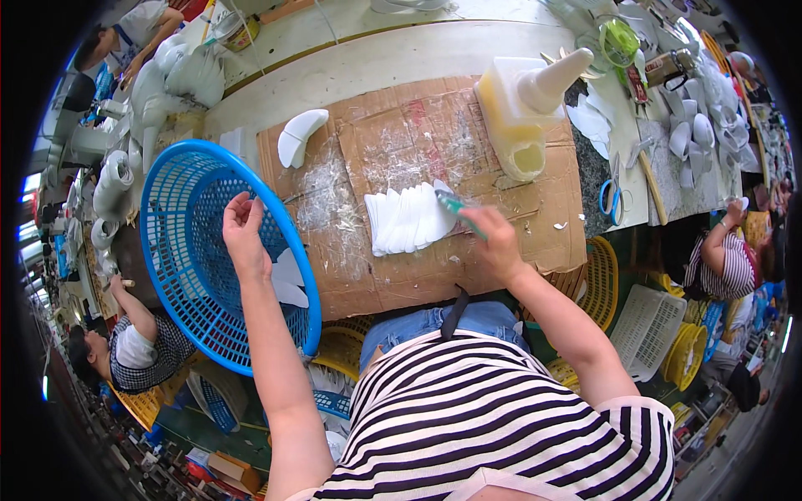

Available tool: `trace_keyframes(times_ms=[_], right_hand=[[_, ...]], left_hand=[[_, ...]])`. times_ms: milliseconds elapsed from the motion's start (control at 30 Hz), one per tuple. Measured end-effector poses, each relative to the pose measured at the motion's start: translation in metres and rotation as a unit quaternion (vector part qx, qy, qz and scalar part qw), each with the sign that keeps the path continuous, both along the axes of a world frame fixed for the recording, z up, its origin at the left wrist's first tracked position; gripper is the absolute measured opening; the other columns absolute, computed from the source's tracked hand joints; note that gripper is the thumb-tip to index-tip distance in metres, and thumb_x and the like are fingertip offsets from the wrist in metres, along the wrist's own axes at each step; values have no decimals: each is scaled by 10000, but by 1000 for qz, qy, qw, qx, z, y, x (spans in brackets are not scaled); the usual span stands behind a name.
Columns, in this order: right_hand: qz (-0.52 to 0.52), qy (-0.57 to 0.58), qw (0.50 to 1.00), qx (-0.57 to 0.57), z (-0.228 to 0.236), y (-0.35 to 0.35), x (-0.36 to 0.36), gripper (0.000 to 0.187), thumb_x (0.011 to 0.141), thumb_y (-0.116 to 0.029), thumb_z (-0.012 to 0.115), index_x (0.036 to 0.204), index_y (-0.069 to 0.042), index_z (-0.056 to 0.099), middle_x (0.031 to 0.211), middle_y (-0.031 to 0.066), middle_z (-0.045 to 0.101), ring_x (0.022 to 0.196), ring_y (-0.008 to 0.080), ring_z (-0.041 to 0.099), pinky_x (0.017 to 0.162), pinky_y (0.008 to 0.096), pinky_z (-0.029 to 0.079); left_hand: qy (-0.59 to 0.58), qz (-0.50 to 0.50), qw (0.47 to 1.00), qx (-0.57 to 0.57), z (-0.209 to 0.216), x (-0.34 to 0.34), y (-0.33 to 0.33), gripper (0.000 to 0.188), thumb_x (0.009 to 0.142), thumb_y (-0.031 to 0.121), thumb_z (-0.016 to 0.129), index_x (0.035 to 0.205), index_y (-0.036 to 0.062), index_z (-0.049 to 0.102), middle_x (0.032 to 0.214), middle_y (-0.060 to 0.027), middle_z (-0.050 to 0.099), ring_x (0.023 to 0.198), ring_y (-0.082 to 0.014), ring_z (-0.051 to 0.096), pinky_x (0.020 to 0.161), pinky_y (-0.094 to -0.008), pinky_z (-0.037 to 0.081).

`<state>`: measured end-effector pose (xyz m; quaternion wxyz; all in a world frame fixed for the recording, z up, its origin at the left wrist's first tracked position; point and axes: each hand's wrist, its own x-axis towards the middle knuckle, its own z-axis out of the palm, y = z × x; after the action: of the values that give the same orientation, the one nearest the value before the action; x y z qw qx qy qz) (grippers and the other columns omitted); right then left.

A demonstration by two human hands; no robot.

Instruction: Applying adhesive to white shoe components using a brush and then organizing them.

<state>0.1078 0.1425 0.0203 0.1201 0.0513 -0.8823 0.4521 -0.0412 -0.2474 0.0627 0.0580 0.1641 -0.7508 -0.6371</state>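
In my right hand (494, 238) is a small brush with a green handle (464, 215). Its tip touches the right end of a row of overlapping white cut pieces (409, 220), which lies on a worn cardboard sheet (368, 292). My left hand (245, 225) hovers over the blue plastic basket (294, 225), its fingers loosely bent and nothing visible in them. A few white pieces (289, 280) lie in that basket, partly behind my left forearm. Beyond the row, another small group of curved white pieces (301, 138) rests on the cardboard.
A squarish bottle of yellowish liquid (520, 125) with a white cone spout stands at the cardboard's far right. Scissors with blue handles (612, 196) lie further right, near white parts (697, 138). Yellow baskets (600, 280) sit below the table. Other people work on both sides.
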Motion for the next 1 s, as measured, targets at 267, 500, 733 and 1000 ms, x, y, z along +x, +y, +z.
trace_keyframes(times_ms=[267,500,733,1000], right_hand=[[-5,-14,1000,-26,0,3,19,352,792,70,602,1120,-41,666,940,171,635,822,359,638,700,406,524],[38,-8,999,23,1,-2,21,292,781,16,619,1066,-33,657,855,136,572,785,335,614,678,427,513],[50,-4,998,24,4,1,32,286,779,-2,633,1063,-21,658,891,127,601,817,324,627,711,408,521],[-270,56,961,-24,40,104,-13,109,911,-21,648,1012,-6,685,921,136,686,828,301,666,709,368,510]], left_hand=[[195,-78,933,-292,52,16,123,164,984,138,626,1117,46,652,1023,-30,643,952,-130,584,838,-287,476],[87,-430,826,-355,-38,30,234,389,780,31,732,1150,104,639,1114,-89,673,1120,-308,591,969,-447,414],[61,-459,792,-399,-49,19,250,329,782,16,732,1082,114,643,975,-77,690,1015,-281,634,915,-438,430],[221,-430,835,-263,34,40,243,253,773,-29,692,1001,70,643,827,-82,642,839,-282,620,814,-397,451]])
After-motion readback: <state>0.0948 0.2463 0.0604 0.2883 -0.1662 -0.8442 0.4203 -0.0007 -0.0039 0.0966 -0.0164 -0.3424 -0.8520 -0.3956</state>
